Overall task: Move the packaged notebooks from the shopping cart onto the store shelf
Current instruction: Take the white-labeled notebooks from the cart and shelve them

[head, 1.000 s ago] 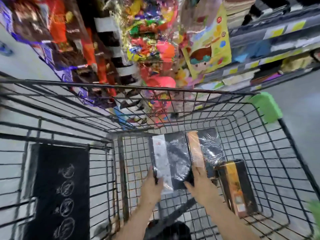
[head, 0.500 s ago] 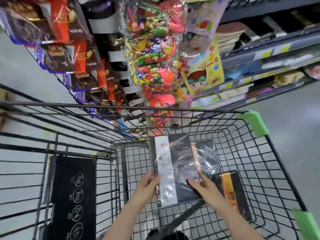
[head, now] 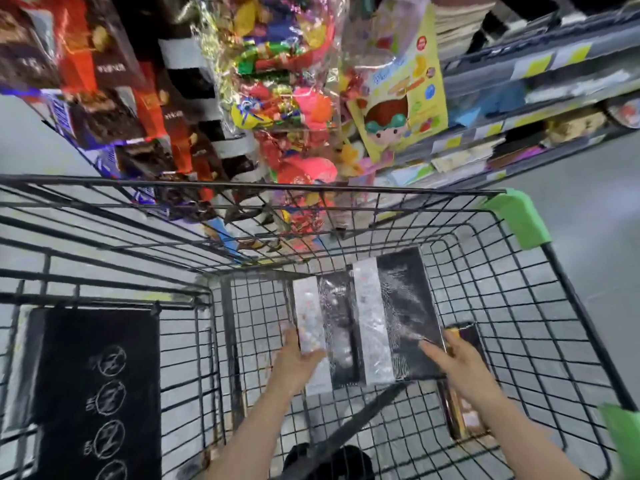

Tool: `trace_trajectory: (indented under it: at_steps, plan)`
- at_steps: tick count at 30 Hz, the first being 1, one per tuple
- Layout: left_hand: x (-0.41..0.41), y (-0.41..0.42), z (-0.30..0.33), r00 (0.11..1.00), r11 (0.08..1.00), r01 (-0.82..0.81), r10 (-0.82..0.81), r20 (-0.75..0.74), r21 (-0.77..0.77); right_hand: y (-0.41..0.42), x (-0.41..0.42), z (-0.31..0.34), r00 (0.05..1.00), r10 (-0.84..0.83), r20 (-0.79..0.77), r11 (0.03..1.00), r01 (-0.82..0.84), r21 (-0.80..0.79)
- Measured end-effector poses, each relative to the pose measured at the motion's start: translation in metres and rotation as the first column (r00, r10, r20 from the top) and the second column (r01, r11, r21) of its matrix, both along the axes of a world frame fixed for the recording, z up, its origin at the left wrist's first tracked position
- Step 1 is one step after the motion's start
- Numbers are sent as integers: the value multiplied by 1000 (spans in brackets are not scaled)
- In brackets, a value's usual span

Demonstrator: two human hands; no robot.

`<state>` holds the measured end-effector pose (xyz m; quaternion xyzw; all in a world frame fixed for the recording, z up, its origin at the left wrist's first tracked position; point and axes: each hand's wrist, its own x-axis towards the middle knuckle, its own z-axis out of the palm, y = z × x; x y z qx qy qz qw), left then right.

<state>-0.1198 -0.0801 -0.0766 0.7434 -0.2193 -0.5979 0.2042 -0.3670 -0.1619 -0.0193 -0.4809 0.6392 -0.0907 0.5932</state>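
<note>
Two plastic-wrapped black notebooks with white stripes are raised side by side inside the wire shopping cart point(head: 346, 190). My left hand point(head: 299, 358) grips the lower edge of the left notebook point(head: 334, 306). My right hand point(head: 453, 363) holds the lower right corner of the right notebook point(head: 403, 306). A third wrapped notebook with an orange stripe point(head: 462, 414) lies on the cart floor under my right forearm. The store shelf point(head: 526, 69) with yellow price tags runs along the upper right.
Hanging bags of sweets and toys point(head: 277, 81) and chocolate packs point(head: 104, 81) crowd the space beyond the cart's far rim. A black child-seat flap point(head: 93, 393) fills the cart's left side. Green corner guards point(head: 519, 216) mark the right rim. Grey aisle floor lies to the right.
My hands have moved apart. One white-striped notebook showed between them before; now two show side by side, one in each hand. The view has shifted slightly left.
</note>
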Motion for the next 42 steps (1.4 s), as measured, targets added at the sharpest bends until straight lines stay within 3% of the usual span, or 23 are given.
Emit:
trace_trajectory:
  at_steps: [2, 5, 7, 13, 18, 25, 29, 42]
  plan:
    - [-14, 2, -9, 997, 997, -70, 70, -34, 15, -1, -4, -8, 999, -26, -32, 1000, 26, 11]
    - [-18, 0, -4, 963, 964, -258, 262, 66, -70, 0, -5, -16, 998, 4, -56, 1000, -4, -7]
    - [-11, -4, 0, 945, 952, -287, 300, 132, -107, 1, -7, -21, 998, 12, -65, 1000, -12, -3]
    - [-9, -10, 36, 980, 997, -30, 43, 196, -72, 5, -4, 12, 998, -56, -36, 998, 57, 8]
    - [3, 0, 96, 917, 979, 123, -49, 397, -164, 13, -13, 71, 997, -71, -30, 997, 71, -2]
    - [9, 3, 185, 874, 945, 149, 13, 487, -292, 17, -38, 169, 994, -89, 63, 992, 94, -83]
    - [-28, -9, 237, 899, 922, 88, 90, 428, -377, 10, -69, 206, 977, -146, 154, 976, 167, -139]
    - [-252, -98, 298, 864, 821, -66, 331, 380, -567, -102, -300, 244, 974, 44, 220, 969, 12, -248]
